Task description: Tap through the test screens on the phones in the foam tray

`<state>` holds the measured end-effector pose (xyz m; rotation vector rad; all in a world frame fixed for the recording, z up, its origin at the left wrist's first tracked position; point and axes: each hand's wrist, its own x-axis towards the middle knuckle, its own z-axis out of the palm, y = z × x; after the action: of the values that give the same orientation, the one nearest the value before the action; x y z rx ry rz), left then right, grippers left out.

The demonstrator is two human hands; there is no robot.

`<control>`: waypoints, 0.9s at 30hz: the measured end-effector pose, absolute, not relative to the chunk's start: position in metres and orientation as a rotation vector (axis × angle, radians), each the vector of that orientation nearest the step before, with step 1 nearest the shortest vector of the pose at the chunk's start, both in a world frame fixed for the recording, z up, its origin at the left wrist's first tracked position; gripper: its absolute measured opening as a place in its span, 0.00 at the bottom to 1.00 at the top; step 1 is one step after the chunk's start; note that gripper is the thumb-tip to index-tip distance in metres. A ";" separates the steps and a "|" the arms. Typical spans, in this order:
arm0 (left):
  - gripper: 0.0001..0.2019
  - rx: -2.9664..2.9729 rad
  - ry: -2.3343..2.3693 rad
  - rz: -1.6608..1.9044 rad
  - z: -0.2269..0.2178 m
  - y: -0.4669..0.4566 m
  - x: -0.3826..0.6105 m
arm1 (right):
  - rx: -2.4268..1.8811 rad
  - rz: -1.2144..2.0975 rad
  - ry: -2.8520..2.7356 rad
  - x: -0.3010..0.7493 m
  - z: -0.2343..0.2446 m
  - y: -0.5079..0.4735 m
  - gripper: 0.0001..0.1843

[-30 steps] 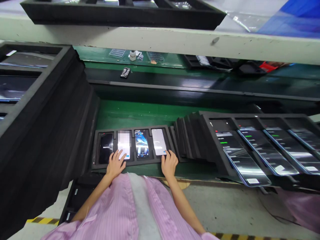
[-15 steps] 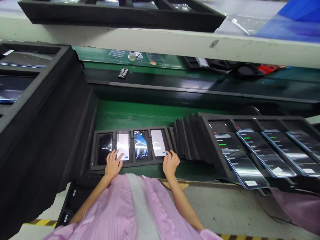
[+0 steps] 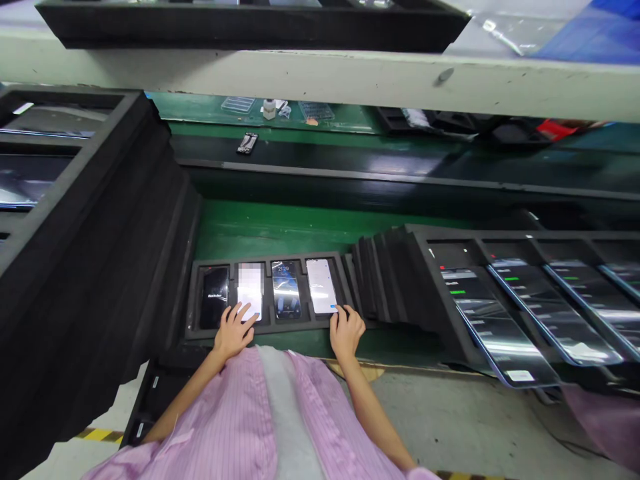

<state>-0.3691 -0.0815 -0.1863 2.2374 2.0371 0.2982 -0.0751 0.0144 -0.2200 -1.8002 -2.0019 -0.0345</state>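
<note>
Lying partly under spread left hand [image 3: 233, 335], second phone [image 3: 253, 299]; at half-curled right hand [image 3: 347, 333], fourth phone [image 3: 321, 285]

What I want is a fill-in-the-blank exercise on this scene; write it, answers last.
The centre tray holds ____ phones.
Its leftmost phone displays the word ____.
Its third phone from the left shows the time ____.
The right hand is nearest its ____ phone from the left.
Missing words: four; Blackview; 21:29; fourth.
</note>
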 end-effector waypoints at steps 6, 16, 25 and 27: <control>0.18 2.237 2.043 0.330 -0.185 -0.080 -0.368 | -1.819 -0.063 -2.023 -0.075 -0.217 0.015 0.17; 0.20 2.181 2.109 0.336 -0.183 -0.080 -0.368 | -1.842 -0.095 -1.988 -0.078 -0.217 0.016 0.16; 0.18 2.176 2.121 0.344 -0.182 -0.080 -0.367 | -1.846 -0.111 -2.019 -0.078 -0.216 0.015 0.15; 0.18 2.180 2.099 0.345 -0.182 -0.080 -0.367 | -1.853 -0.111 -2.037 -0.078 -0.215 0.015 0.15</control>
<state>-0.3669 -0.0802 -0.1823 2.1798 2.0989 0.3451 -0.0782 0.0147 -0.2152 -1.8529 -2.0372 -0.1113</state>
